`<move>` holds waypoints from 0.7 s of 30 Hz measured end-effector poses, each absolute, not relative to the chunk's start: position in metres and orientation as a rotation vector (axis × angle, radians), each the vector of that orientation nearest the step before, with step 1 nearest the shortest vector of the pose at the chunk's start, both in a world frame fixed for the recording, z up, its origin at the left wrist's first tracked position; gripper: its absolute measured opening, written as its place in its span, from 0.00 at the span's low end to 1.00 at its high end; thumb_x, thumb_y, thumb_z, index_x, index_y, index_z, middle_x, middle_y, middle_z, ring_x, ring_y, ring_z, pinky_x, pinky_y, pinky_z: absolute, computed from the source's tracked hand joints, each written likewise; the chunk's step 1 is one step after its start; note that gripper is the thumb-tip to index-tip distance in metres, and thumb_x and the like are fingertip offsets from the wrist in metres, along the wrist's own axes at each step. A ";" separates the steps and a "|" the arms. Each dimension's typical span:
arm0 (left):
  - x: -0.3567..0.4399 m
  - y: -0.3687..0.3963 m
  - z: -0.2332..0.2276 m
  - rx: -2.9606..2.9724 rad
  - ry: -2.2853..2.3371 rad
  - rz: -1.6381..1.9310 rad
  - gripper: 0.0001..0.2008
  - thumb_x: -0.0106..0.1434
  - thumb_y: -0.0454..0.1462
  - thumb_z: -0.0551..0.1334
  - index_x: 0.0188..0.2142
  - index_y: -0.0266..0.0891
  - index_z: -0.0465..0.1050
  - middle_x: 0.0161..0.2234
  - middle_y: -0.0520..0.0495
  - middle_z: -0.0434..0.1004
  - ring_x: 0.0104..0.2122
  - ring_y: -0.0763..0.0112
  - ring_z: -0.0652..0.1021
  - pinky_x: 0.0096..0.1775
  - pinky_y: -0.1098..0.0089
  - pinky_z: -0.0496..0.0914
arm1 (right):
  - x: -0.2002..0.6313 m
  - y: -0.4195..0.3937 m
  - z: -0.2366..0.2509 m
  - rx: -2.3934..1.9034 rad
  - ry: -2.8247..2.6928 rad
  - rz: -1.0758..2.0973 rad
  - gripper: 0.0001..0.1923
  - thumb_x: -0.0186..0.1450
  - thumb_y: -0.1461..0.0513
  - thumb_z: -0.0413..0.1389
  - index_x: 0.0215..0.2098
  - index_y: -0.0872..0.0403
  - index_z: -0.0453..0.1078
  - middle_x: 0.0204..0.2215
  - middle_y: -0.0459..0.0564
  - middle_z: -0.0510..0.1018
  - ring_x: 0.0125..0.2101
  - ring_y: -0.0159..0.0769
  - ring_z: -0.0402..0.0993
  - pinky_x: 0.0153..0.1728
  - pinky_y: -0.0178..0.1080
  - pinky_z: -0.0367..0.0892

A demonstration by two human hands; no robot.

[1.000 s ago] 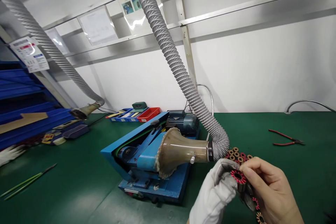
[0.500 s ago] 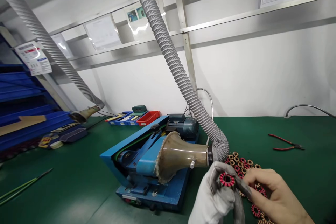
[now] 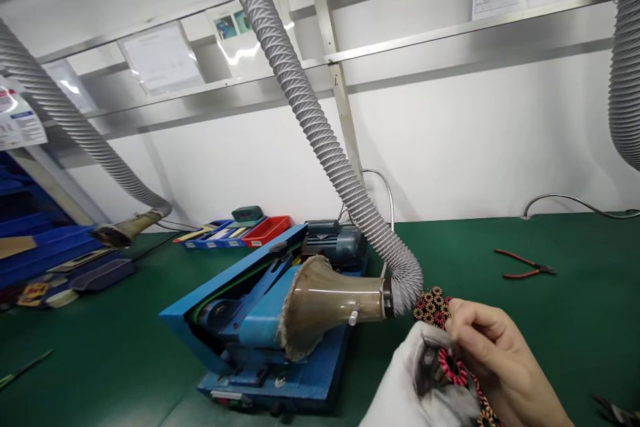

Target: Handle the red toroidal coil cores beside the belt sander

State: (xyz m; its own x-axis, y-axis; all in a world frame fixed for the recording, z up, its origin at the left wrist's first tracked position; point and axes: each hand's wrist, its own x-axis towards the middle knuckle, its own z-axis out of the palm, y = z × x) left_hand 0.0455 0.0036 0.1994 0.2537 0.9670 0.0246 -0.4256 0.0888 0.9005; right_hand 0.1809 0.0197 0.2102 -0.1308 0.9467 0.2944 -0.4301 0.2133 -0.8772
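Note:
My left hand, in a white glove with grey fingertips, is closed on a small red toothed ring that looks like a wire-wound motor core. The ring's dark hole faces me. My bare right hand meets the glove's fingertips just above the ring, thumb and forefinger pinched together. Whatever sits in that pinch is too small or too hidden to name. Behind and below both hands lies a pile of similar red and tan rings, partly covered by them.
A blue belt machine with a brown funnel hood and grey hose stands left of my hands. Red-handled pliers lie at the right, with another tool at the lower right edge. Blue and red bins stand behind.
The view has swung to the right. My right hand has come closer to the glove, its fingers now pinched above the ring. The ring has tilted in my left hand.

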 end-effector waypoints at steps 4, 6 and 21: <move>0.042 -0.001 0.197 1.195 0.817 1.176 0.14 0.49 0.37 0.73 0.35 0.39 0.74 0.30 0.49 0.75 0.33 0.67 0.74 0.38 0.69 0.69 | 0.187 0.010 0.212 -0.640 -1.073 1.394 0.17 0.63 0.51 0.62 0.22 0.51 0.71 0.15 0.38 0.60 0.17 0.29 0.49 0.21 0.35 0.49; 0.041 -0.002 0.198 1.233 0.880 1.226 0.13 0.50 0.36 0.71 0.35 0.39 0.73 0.32 0.49 0.75 0.33 0.68 0.74 0.39 0.69 0.68 | 0.188 0.003 0.214 -0.872 -1.232 1.268 0.15 0.60 0.51 0.64 0.23 0.51 0.75 0.20 0.44 0.70 0.21 0.33 0.61 0.25 0.37 0.55; 0.039 0.003 0.199 0.976 0.749 1.229 0.17 0.47 0.41 0.75 0.35 0.40 0.77 0.31 0.50 0.75 0.33 0.68 0.72 0.35 0.70 0.69 | 0.182 0.007 0.211 -0.959 -1.469 1.039 0.12 0.64 0.57 0.58 0.23 0.51 0.73 0.20 0.42 0.70 0.23 0.33 0.65 0.26 0.33 0.60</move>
